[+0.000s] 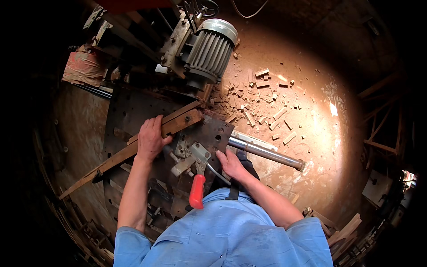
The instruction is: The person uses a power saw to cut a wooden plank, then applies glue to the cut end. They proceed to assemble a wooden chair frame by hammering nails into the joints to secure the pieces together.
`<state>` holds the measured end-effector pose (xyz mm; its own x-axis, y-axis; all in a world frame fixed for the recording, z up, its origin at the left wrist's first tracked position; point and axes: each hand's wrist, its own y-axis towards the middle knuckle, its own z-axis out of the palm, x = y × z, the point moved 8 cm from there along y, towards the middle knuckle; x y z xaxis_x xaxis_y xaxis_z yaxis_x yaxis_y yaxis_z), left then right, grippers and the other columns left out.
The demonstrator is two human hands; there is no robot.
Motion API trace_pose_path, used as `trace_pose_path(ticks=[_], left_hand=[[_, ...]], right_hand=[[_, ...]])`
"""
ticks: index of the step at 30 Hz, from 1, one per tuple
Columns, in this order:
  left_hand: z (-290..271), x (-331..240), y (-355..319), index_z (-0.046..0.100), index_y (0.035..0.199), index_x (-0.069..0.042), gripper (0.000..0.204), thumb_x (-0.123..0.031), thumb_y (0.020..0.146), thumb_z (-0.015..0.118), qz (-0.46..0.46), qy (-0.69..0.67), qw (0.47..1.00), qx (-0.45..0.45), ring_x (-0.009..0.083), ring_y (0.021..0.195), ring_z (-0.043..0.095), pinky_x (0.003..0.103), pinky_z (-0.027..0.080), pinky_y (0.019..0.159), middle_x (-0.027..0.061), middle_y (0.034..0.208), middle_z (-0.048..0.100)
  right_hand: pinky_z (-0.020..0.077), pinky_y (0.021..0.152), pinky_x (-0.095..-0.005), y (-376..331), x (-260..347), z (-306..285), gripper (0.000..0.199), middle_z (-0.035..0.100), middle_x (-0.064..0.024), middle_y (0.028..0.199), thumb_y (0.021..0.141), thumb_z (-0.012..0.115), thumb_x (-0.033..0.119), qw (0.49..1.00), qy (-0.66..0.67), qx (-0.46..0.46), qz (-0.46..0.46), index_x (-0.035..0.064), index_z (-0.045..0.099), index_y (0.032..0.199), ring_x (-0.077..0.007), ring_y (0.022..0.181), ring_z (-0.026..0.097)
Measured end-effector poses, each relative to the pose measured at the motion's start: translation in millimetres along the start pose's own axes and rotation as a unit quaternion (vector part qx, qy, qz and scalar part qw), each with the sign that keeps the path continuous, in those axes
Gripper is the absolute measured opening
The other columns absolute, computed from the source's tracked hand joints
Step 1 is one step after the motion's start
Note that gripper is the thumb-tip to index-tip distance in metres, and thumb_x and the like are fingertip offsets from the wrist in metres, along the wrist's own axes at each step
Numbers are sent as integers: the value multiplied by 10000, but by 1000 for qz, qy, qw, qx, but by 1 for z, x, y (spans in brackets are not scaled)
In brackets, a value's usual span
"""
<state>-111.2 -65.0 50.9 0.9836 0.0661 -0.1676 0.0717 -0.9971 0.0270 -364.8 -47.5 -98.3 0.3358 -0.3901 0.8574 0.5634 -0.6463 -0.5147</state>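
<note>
My left hand (150,139) presses down on a long wooden slat (113,158) that lies diagonally across a dark metal machine table (129,111). Its fingers curl over the slat's upper edge near a wooden fence piece (182,119). My right hand (230,163) rests on the table's right edge, fingers spread, beside a toggle clamp with a red handle (196,191). A steel cylinder bar (267,153) juts out to the right just past that hand.
A grey finned electric motor (209,49) sits at the far end of the table. Several small wood offcuts (258,107) litter the reddish dusty floor on the right. Stacked wooden slats (342,231) lie at the lower right. A wrapped bundle (84,67) stands upper left.
</note>
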Motion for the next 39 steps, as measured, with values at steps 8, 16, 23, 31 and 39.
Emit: trace_pose_path(ticks=[8, 16, 23, 31, 39], left_hand=[[-3, -1, 0, 541, 1217, 10, 683, -166, 598, 772, -4, 3, 1000, 2, 358, 991, 578, 418, 490, 872, 178, 1056, 603], [-5, 1, -1, 537, 1223, 11, 696, -161, 594, 782, -12, 6, 1000, 9, 356, 994, 573, 415, 487, 876, 176, 1042, 597], [-15, -6, -1, 549, 1189, -17, 715, -165, 559, 855, 3, 5, 1000, -27, 355, 942, 573, 430, 482, 813, 155, 991, 598], [-11, -6, -2, 561, 1162, -16, 680, -145, 561, 850, 3, -3, 999, -32, 361, 946, 577, 434, 484, 823, 155, 996, 610], [17, 1, -1, 562, 1160, -26, 694, -190, 559, 867, -4, -25, 1000, -18, 348, 982, 576, 432, 479, 845, 142, 1025, 615]], right_hand=[[442, 969, -427, 2, -2, 1, 509, 623, -309, 1144, 1004, 469, 403, 1000, 1, -4, -4, -71, 557, 1166, -428, 1140, 578], [444, 960, -428, 4, -2, 3, 500, 627, -306, 1134, 1007, 466, 398, 1000, 3, -8, -17, -70, 563, 1154, -432, 1123, 581], [452, 926, -434, 0, 4, 0, 517, 641, -301, 1079, 1003, 462, 427, 1000, -12, -25, -6, -67, 579, 1102, -431, 1090, 594], [455, 887, -442, 3, -14, 1, 535, 641, -299, 1024, 1001, 449, 458, 999, -4, -2, 37, -57, 580, 1066, -436, 1024, 602], [446, 931, -435, 3, -26, -5, 515, 637, -304, 1078, 1005, 453, 425, 998, -2, 2, 66, -66, 568, 1111, -433, 1081, 593]])
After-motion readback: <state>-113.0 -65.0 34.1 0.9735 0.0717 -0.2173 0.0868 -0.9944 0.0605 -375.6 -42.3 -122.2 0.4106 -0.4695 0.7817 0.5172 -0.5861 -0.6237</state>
